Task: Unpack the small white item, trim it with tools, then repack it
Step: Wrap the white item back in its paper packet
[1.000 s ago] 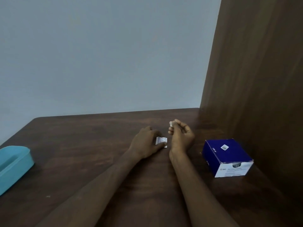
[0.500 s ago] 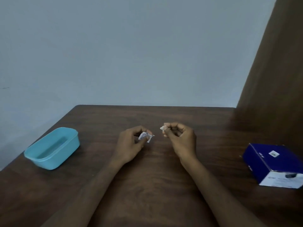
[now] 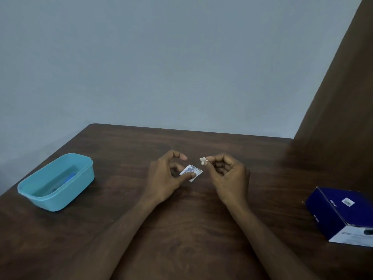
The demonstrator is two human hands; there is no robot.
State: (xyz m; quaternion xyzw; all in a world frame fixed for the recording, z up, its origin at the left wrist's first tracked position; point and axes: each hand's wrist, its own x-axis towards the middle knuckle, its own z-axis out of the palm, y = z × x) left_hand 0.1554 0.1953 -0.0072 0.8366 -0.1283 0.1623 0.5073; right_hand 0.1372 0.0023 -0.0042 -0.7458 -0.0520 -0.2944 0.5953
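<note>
Small white item [image 3: 202, 160]: out of its wrapper, pinched between thumb and fingertips of the right hand [image 3: 228, 178], held above the counter [image 3: 181, 229] near its middle. Torn wrapper [image 3: 191, 173] (white, blue print): just left of the item and apart from it, pinched between the thumb and a finger of the left hand [image 3: 163, 178]; the remaining fingers [image 3: 178, 155] arch loosely above it. Turquoise tub [image 3: 58, 181]: well left, blue contents indistinct. Dark blue box [image 3: 343, 215]: well right, near the counter edge. Brown panel [image 3: 333, 118] stands behind it.
</note>
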